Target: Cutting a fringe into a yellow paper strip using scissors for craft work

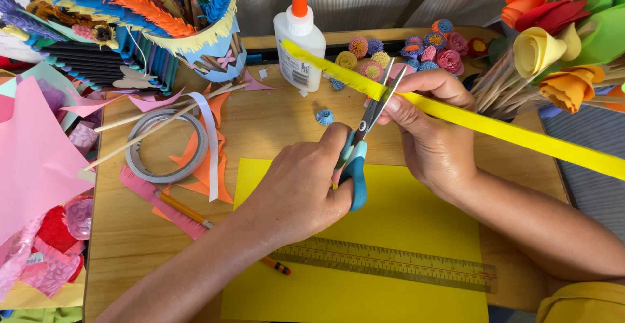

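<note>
Head view: glue bottle (299,40), tape roll (166,146), pencil (221,232) and ruler (384,262) lie around a yellow sheet (390,219).
Strip: the yellow paper strip (495,127) sits pinched in right hand (433,134) fingers.
Scissors: left hand (296,189) grips scissors (364,144), blades astride the strip.
Hidden: strip's right end cut off.

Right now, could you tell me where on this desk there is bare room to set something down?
Bare wood lies between the tape roll and the glue bottle, and below the pencil at the near left edge. The yellow sheet below the ruler is open. The left side and back edge are crowded.
</note>
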